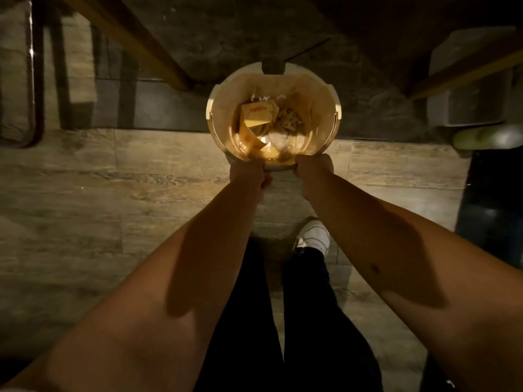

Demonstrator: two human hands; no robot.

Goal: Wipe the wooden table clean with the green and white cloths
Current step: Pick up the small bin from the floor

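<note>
Hands grip the near rim of a round pale plastic bin (215, 108) lined with a translucent bag, seen from above on the wood-plank floor (85, 193). The left hand (249, 174) has its fingers curled over the rim's near edge, thumb below; the right hand (312, 169) is curled on the same rim just beside it, the two hands apart by a short gap. Inside the bin lie a yellow cardboard carton (256, 116), crumpled paper and other scraps too dim to identify. Beyond the bin, slanted wooden beams (135, 35) and a dark stone-like surface fill the upper view; whether these belong to the wooden table cannot be told. A greenish cloth-like bundle (486, 137) sits at the right edge on a dark object, well apart from the hands. Black trousers (311, 321) and one white shoe (314, 236) show below the forearms.
</note>
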